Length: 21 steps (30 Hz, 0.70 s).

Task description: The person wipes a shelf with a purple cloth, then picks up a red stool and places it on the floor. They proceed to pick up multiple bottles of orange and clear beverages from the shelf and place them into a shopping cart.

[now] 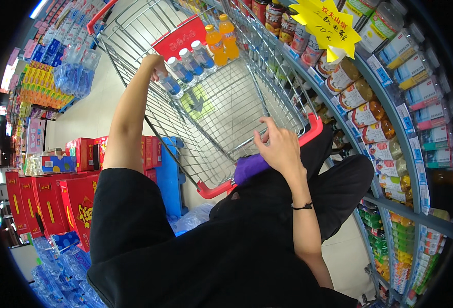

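A wire shopping cart (234, 111) with red corner pieces stands before me. At its far end, several water bottles with white caps and blue labels (186, 71) stand in a row, beside two orange soda bottles (221, 40). My left hand (155, 66) reaches over the cart's left side, its fingers around the top of the nearest water bottle (170, 85). Over the near right part of the cart hovers my right hand (279, 144), fingers spread and holding nothing. Beneath its wrist, a purple cloth-like thing (251, 168) lies at the cart's near edge.
Shelves of bottled drinks (369, 111) curve along the right, with a yellow star-shaped sign (324, 27) sticking out. Red gift boxes (49, 200) and shrink-wrapped bottles (62, 269) are stacked at left. A blue plastic pallet (174, 173) stands near the cart's left corner.
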Each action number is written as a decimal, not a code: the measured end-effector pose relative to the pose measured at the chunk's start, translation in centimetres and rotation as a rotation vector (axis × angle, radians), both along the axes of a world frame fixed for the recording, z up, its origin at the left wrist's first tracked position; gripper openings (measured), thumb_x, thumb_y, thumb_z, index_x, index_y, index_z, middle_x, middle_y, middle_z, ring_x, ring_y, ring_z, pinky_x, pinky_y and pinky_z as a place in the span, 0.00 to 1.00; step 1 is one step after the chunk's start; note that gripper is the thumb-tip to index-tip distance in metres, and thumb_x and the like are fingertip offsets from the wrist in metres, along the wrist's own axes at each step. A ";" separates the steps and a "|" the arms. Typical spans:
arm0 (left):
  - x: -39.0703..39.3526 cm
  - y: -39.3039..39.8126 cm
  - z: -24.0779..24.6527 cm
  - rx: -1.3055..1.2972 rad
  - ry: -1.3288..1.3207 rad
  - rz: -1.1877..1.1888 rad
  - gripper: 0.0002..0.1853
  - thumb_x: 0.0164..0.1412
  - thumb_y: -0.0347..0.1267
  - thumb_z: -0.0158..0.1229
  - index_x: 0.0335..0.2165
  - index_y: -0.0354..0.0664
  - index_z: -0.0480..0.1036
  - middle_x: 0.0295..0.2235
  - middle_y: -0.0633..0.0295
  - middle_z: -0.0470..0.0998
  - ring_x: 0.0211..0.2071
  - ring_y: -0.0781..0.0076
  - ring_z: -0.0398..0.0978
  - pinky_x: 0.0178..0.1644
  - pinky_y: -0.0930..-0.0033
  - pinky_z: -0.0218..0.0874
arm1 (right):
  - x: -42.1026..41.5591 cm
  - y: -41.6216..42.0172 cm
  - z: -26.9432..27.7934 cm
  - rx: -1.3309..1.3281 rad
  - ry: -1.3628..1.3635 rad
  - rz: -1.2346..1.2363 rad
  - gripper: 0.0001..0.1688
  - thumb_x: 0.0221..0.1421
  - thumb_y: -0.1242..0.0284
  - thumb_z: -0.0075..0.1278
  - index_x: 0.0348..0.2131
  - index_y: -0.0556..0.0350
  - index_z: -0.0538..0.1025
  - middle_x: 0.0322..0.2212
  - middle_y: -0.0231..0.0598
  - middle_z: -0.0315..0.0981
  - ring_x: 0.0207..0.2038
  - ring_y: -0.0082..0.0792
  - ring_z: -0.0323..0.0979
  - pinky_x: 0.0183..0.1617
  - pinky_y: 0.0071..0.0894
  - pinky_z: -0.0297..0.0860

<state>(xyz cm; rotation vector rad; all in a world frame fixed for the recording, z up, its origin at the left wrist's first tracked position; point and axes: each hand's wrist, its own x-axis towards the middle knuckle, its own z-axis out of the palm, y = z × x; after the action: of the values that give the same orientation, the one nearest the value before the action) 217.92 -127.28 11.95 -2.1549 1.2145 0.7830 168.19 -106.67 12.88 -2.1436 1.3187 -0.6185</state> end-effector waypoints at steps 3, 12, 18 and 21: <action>1.3 0.1 -1.9 -0.095 -0.005 0.000 0.21 0.50 0.38 0.70 0.37 0.30 0.78 0.26 0.46 0.82 0.22 0.59 0.82 0.26 0.58 0.76 | -0.1 0.1 -0.1 -0.010 -0.016 -0.002 0.19 0.58 0.62 0.52 0.43 0.56 0.74 0.14 0.48 0.72 0.21 0.54 0.75 0.30 0.52 0.70; 4.1 0.1 -5.7 -0.361 0.117 0.078 0.29 0.44 0.42 0.72 0.35 0.25 0.75 0.25 0.50 0.81 0.23 0.63 0.81 0.26 0.64 0.74 | -0.4 0.2 0.2 -0.031 -0.067 -0.008 0.12 0.57 0.65 0.53 0.30 0.56 0.78 0.17 0.44 0.75 0.21 0.49 0.75 0.27 0.46 0.69; 4.1 -0.1 -6.3 -0.330 -0.067 -0.264 0.33 0.45 0.47 0.70 0.45 0.36 0.78 0.42 0.46 0.81 0.41 0.57 0.81 0.43 0.58 0.74 | -1.0 0.4 0.5 -0.026 -0.339 0.035 0.11 0.57 0.68 0.54 0.27 0.57 0.78 0.17 0.41 0.75 0.20 0.41 0.75 0.27 0.38 0.69; -2.6 -1.4 -3.7 -0.334 -0.282 -0.388 0.29 0.48 0.48 0.64 0.46 0.43 0.79 0.47 0.50 0.80 0.49 0.54 0.78 0.51 0.57 0.71 | -2.3 0.5 0.0 0.004 -0.616 0.008 0.09 0.59 0.73 0.52 0.30 0.60 0.79 0.18 0.38 0.75 0.21 0.32 0.75 0.28 0.31 0.69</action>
<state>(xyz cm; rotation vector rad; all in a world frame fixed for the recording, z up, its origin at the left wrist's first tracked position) 215.30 -128.67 8.27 -2.0864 1.6244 0.1126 165.87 -106.21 12.87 -1.7386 0.9616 -1.1539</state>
